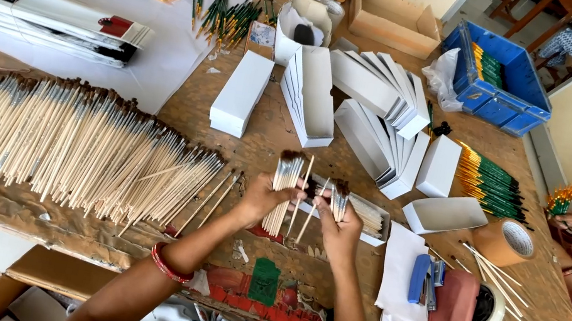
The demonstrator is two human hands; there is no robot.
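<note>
Currently a batch of wooden-handled brushes is being counted or sorted over the worktop (257, 144). The left hand (265, 200) is closed around a thick bundle of brushes (283, 191), held upright with the dark bristles at the top. The right hand (339, 229) is pinched on a smaller bundle (338, 200), also bristles up, with one or two loose handles being fanned out between the two hands. Both hands are being held close together, just in front of an open white box (375, 223).

Step in hand, as judged: brushes are being portioned out from the larger bundle into the smaller one. The next move is likely calling for the smaller bundle to be laid flat into that open white box (a layer of pale handles is already lying in it).

Other containers: an empty white tray (445, 214) is lying to the right; stacks of empty white boxes (380, 114) are leaning behind it; a blue crate (499, 84) is holding green-handled brushes. A large unsorted pile of brushes (77, 143) is lying on the left, well apart from the box.
</note>
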